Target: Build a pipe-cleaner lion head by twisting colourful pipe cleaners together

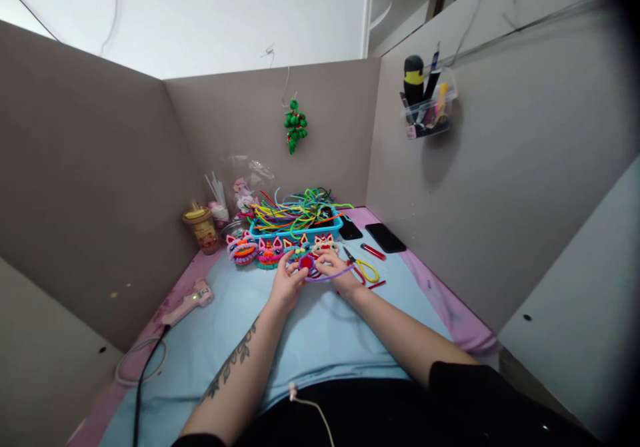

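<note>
Between my hands is a small coil of pipe cleaner (307,264), red in the middle and purple round the rim. My left hand (287,282) pinches its left side with thumb and fingers. At its right edge my right hand (336,270) is closed, with a loose purple pipe cleaner end (331,278) running out to the right past it. Just behind my hands stand several fuzzy animal-head figures, among them a purple and orange one (243,248) and a pink one (270,254). Yellow-handled scissors (367,270) lie right of my right hand.
Behind the figures, a blue basket (280,234) overflows with colourful pipe cleaners (300,210). A pink glue gun (193,302) lies left, its cord trailing forward. Two dark phones, one by the wall (385,238), and a red cutter (373,252) lie right. Partition walls enclose the table.
</note>
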The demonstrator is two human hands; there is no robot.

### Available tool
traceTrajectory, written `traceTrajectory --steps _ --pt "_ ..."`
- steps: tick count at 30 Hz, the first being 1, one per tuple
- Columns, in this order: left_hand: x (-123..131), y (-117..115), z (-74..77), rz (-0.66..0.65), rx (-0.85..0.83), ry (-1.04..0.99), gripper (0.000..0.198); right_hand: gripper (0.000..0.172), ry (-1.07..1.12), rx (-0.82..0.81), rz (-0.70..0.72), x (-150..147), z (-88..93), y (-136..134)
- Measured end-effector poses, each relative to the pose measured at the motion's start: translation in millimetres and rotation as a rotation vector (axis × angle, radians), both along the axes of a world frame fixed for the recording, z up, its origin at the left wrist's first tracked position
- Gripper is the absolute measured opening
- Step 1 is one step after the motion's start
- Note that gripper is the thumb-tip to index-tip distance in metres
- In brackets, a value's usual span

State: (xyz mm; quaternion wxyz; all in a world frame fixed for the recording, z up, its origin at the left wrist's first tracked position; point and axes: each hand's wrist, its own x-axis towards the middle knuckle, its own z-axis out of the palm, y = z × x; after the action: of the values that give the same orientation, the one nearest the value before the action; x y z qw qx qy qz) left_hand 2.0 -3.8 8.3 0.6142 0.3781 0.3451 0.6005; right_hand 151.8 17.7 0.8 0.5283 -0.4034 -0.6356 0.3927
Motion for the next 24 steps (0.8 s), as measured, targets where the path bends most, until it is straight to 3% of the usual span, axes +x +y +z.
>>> traceTrajectory --steps 4,12,20,24 --pt "0.5 -1.0 0.6 -0.010 0.013 -0.007 0.088 0.018 0.008 0.022 0.001 0.4 -3.0 1.7" --pt "0.6 0.0 -2.6 -0.013 -0.023 0.020 0.084 0.012 -0.021 0.058 -0.023 -1.1 -4.6 3.1" --pt "1.4 -1.4 -2.1 -0.005 -0.019 0.062 0.095 0.010 -0.030 0.046 -0.068 -2.0 -8.4 4.7" --pt "1.0 0.2 -3.7 0.035 -0.031 0.072 0.092 0.010 -0.072 0.171 -0.160 0.4 -4.2 1.8"
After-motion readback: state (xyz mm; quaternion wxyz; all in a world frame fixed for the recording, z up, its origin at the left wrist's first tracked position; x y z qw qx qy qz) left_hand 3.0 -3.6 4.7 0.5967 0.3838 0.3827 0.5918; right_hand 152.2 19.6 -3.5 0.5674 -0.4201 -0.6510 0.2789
